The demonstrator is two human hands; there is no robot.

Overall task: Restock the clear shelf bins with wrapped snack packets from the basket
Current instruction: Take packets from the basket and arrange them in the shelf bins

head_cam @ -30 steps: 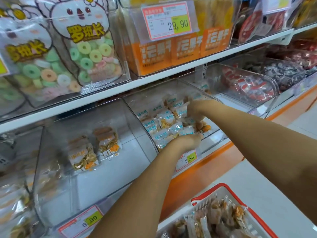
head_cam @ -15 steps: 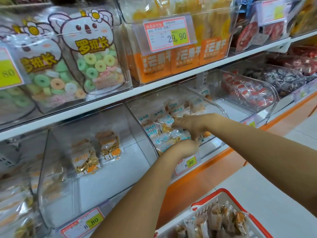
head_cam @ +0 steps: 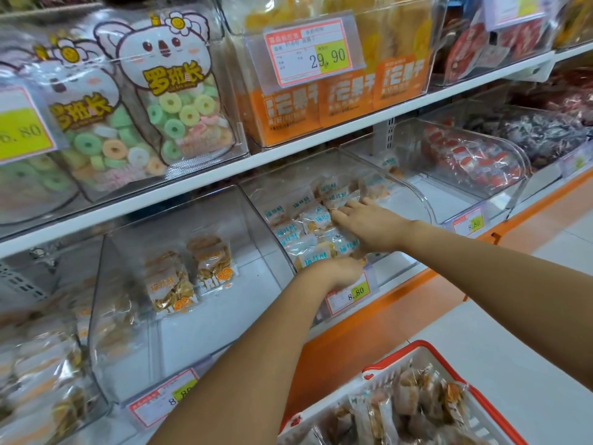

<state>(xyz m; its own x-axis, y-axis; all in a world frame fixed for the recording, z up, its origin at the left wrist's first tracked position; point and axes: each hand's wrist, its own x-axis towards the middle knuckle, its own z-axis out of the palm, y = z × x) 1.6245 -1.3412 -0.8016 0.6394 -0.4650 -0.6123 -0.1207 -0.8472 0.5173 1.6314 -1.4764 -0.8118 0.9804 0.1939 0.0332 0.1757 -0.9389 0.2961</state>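
Head view: we lean both arms into the middle clear bin [head_cam: 415, 200] on the lower shelf [head_cam: 224, 173], where blue-lettered wrapped packets [head_cam: 305, 242] lie heaped.
Right hand: our right hand [head_cam: 369, 224] lies flat on the heap, its fingers [head_cam: 345, 215] straight and spread, pressing on the packets and grasping nothing.
Left hand: our left hand [head_cam: 337, 273] sits at the bin's front lip, just above the price tag [head_cam: 349, 297]. Its fingers bend away from the camera among the front packets, and we cannot tell whether they hold one.
Basket: the red-rimmed basket [head_cam: 449, 358] waits at lower right, well apart from the bin, with plenty of wrapped packets [head_cam: 414, 399] inside.
Neighbouring bin: to the left, a second clear bin [head_cam: 128, 284] shows only two golden packets [head_cam: 192, 277] toward its back.
Step in hand: we judge this to be the settling of stock just placed, with the flat hand levelling the pile so it sits below the curved front.
Progress: the middle bin looks part filled and the basket far from spent, so we put the job around its middle.
Next move: we would draw both hands clear of the bin without dragging packets over the lip, then reach down to the basket for another handful. The slippery wrappers call for a gathered grasp, not a pinch.
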